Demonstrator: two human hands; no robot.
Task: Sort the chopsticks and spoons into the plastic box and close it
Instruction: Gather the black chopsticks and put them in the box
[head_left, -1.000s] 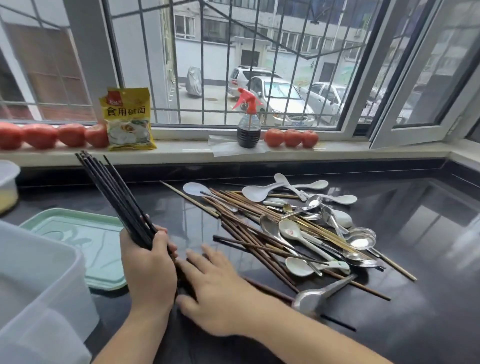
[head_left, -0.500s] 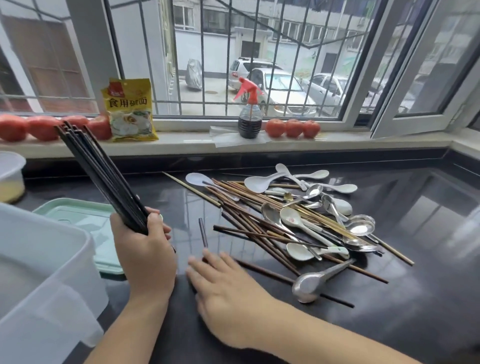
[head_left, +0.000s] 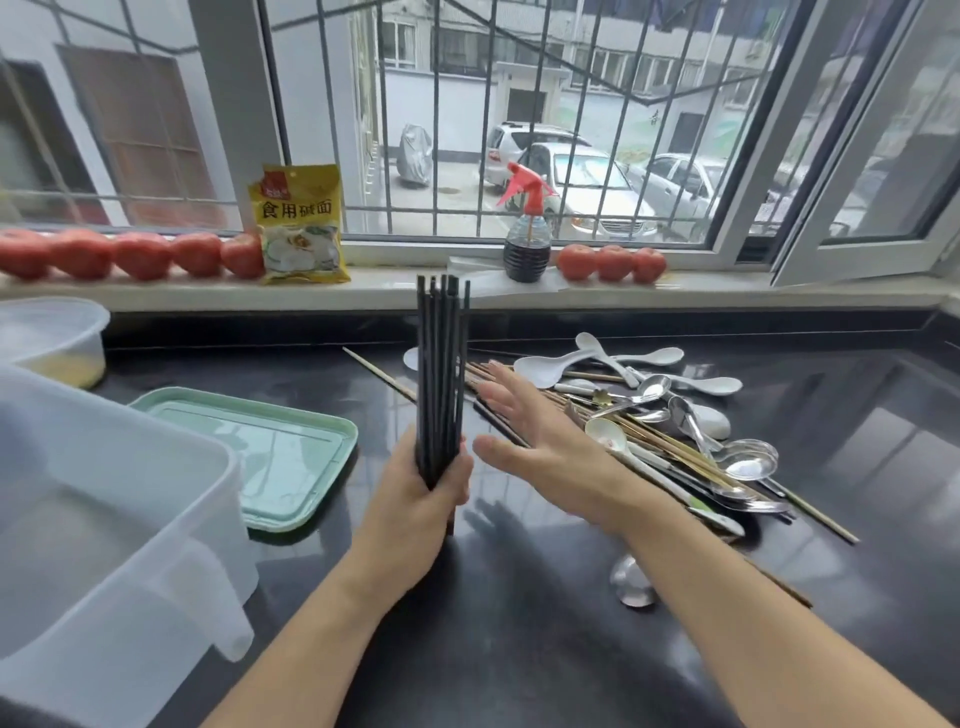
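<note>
My left hand (head_left: 422, 499) grips a bundle of black chopsticks (head_left: 440, 374) that stands upright, its lower ends on the dark counter. My right hand (head_left: 540, 441) hovers just right of the bundle, palm toward it, fingers straight, holding nothing. Behind and right of that hand lies a heap of brown and bamboo chopsticks (head_left: 654, 441) mixed with white spoons (head_left: 613, 364) and metal spoons (head_left: 748, 460). One metal spoon (head_left: 631, 579) lies apart, near my right forearm. The translucent plastic box (head_left: 98, 530) stands open at the left, and its green lid (head_left: 270, 457) lies flat beside it.
The window sill carries rows of tomatoes (head_left: 140, 254), a yellow packet (head_left: 298, 223) and a red-topped spray bottle (head_left: 527, 234). A small plastic tub (head_left: 52, 338) sits at the far left. Dark counter (head_left: 519, 649) spreads in front of me.
My left hand has swung the black bundle from a left-leaning tilt to upright and set its ends on the counter. My right hand lifted off the counter and turned palm toward the bundle.
</note>
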